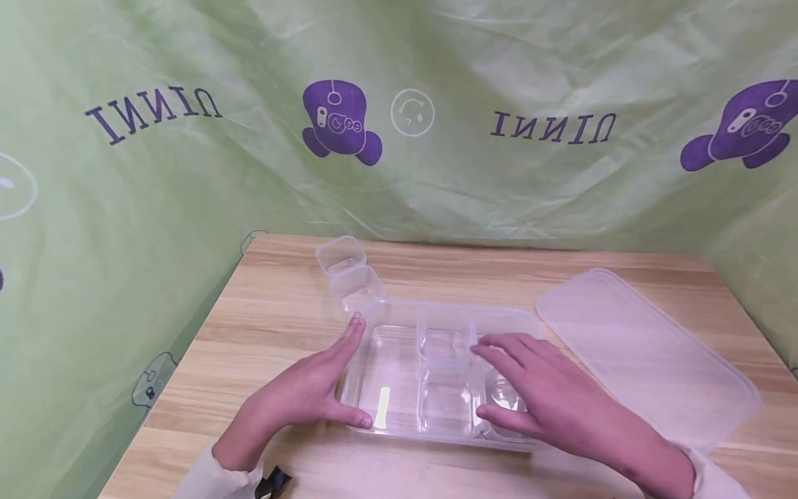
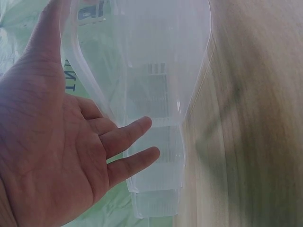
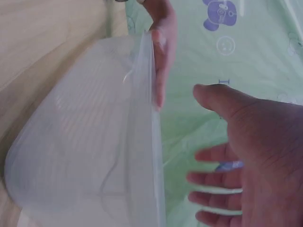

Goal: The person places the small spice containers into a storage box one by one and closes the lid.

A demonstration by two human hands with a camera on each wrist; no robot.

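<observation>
"Where's the main piece?"

"The clear plastic container [image 1: 389, 374] lies on the wooden surface [image 1: 218, 353], between the two hands. Smaller clear boxes [image 1: 445, 405] stand inside it, in the middle and toward the right, leaving the left section bare."

"And the hands?"

"Both spread, pinching nothing. The left hand [image 1: 312, 384] lies along the left end, thumb at the near corner and fingertips by the far one, probably to steady it; I can't tell how firmly it touches. The right hand [image 1: 548, 388] hovers over the right end, and the right wrist view shows a gap between it and the rim."

"Why is the lid off to the right?"

"The flat lid [image 1: 648, 353] lies just beside that end, presumably to leave the top open. Two small tubs [image 1: 349, 274] sit together past the far left corner, perhaps as spares."

"Any brand?"

"None I can read on the plastic. The green cloth [image 1: 467, 201] behind has purple lettering [image 1: 555, 129], seemingly U-I-N-N-I, turned about, with upside-down bears [image 1: 339, 121], so I wouldn't swear to the word."
</observation>
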